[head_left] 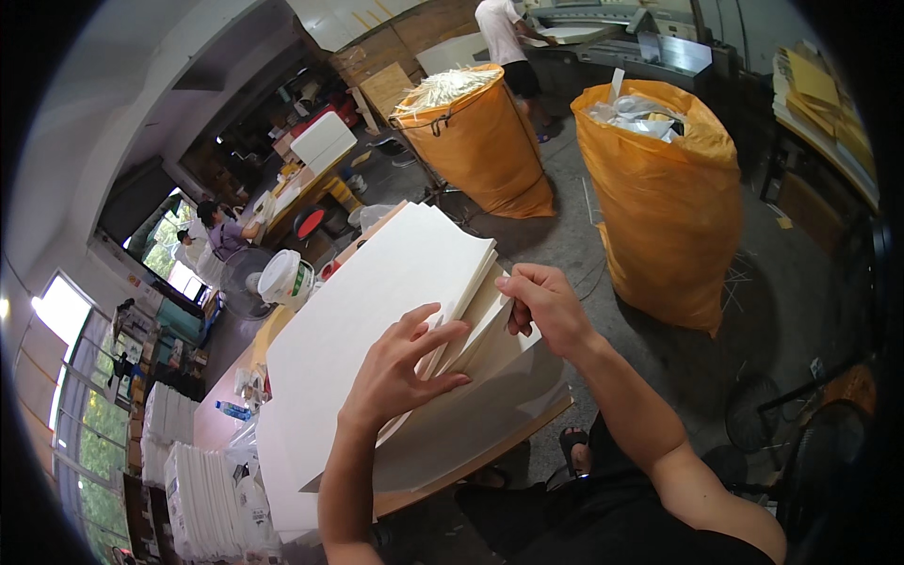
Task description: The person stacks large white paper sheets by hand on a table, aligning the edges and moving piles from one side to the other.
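A thick stack of large white sheets (377,282) lies on the table in front of me, its right edge lifted and fanned into layers. My left hand (400,367) is over that edge, fingers spread and curved, thumb apart from them. Farther right, my right hand (546,306) is closed at the fanned corner, pinching some of the sheets between thumb and fingers. How many sheets it holds is hidden by the fingers. More pale sheets (452,452) lie lower, beneath the lifted ones.
Two tall orange sacks, one of paper strips (480,151) and one of plastic scrap (659,207), stand on the floor beyond the table. A white bucket (285,280), a bottle (233,411) and white stacks (202,499) are to the left. Other people (504,38) work farther off.
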The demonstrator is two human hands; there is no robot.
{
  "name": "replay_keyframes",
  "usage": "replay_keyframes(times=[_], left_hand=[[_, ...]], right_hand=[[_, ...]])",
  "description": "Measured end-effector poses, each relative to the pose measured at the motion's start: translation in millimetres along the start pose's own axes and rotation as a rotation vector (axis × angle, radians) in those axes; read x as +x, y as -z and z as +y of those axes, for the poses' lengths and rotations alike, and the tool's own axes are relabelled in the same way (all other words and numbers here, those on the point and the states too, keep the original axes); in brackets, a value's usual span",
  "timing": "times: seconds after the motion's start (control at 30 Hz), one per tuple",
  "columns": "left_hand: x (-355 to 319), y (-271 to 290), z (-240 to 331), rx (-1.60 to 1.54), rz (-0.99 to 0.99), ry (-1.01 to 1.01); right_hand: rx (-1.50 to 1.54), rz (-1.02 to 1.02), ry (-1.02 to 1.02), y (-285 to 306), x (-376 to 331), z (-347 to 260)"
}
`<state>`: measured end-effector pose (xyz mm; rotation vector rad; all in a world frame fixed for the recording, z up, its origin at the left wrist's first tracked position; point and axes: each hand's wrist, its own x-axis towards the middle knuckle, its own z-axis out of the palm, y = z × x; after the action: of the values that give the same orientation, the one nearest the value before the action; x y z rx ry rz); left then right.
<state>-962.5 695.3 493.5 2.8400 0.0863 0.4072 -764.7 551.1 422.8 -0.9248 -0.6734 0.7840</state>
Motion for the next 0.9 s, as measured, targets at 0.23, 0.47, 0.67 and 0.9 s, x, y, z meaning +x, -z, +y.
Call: replay_keyframes(times=[0.23, 0.47, 0.67, 0.9], left_hand=[[-2.6, 4.5, 2.2, 0.010, -0.009, 0.060], [-2.3, 0.4, 10.2, 0.078, -0.075, 0.072], [-3.5, -6.2, 14.2, 0.040, 0.059, 0.006], [-2.8, 0.9, 11.9, 0.002, -0.020, 0.074]], right_hand=[[-0.025, -0.014, -0.043, -2.4, -5.7, -13.3], [-0.037, 0.006, -0.002, 2.3, -0.6, -2.4], [0.136, 0.011, -0.027, 1.1, -2.2, 3.5], [0.108, -0.029, -0.011, 3.5, -2.0, 0.4]])
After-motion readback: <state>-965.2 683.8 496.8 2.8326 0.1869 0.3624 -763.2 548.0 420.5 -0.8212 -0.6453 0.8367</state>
